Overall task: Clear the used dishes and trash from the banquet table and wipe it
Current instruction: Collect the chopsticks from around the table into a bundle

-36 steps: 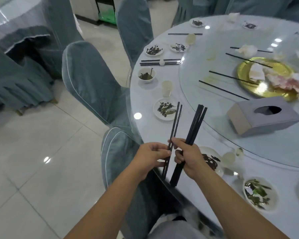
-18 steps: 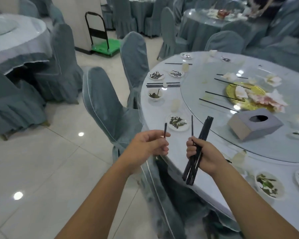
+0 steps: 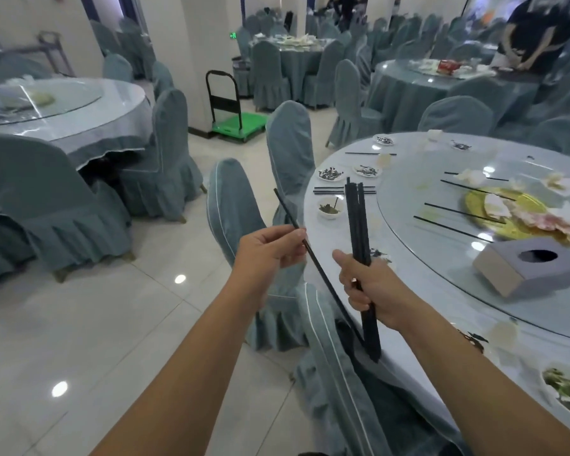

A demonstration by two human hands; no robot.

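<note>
Chopsticks in both hands

Left hand [image 3: 270,248] pinches one black chopstick [image 3: 323,278] between thumb and fingers. The stick slants down to the right, and its low end meets the bottom of the bundle [image 3: 359,232]. Right hand [image 3: 372,287] grips that bundle of black chopsticks, fingers curled round it, standing almost upright. Both hands are at the near edge of the round worktop [image 3: 418,264].

On the worktop lie more chopsticks [image 3: 343,189], a small bowl [image 3: 329,208], little plates [image 3: 331,174] with scraps, and a grey tissue box [image 3: 530,269]. A gold plate [image 3: 514,230] with crumpled paper sits on the glass turntable [image 3: 418,205]. Covered chairs [image 3: 234,209] stand beside the worktop. A green cart [image 3: 239,125] is on the floor farther back.
</note>
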